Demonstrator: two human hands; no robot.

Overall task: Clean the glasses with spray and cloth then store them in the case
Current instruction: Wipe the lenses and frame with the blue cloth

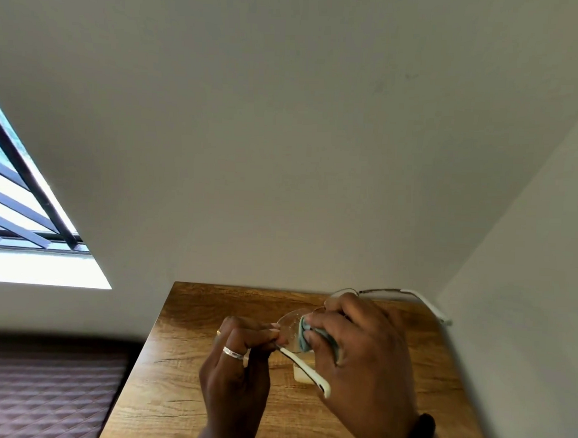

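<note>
I hold a pair of thin-rimmed glasses (290, 323) with white temple tips above the wooden table (184, 362). My left hand (240, 364) pinches the frame at the left hinge, beside the left lens. My right hand (364, 359) pinches a pale blue-green cloth (305, 335) against that lens. One temple arm (308, 367) points down toward me between my hands. The other temple arm (422, 300) sticks out to the right past my right hand. A pale yellowish object (300, 374) lies on the table under my hands, mostly hidden. I see no spray bottle.
The table stands in a corner, with a plain wall behind it and another wall close on the right. A dark quilted surface (45, 390) lies to the left of the table. A barred window (16, 202) is on the far left.
</note>
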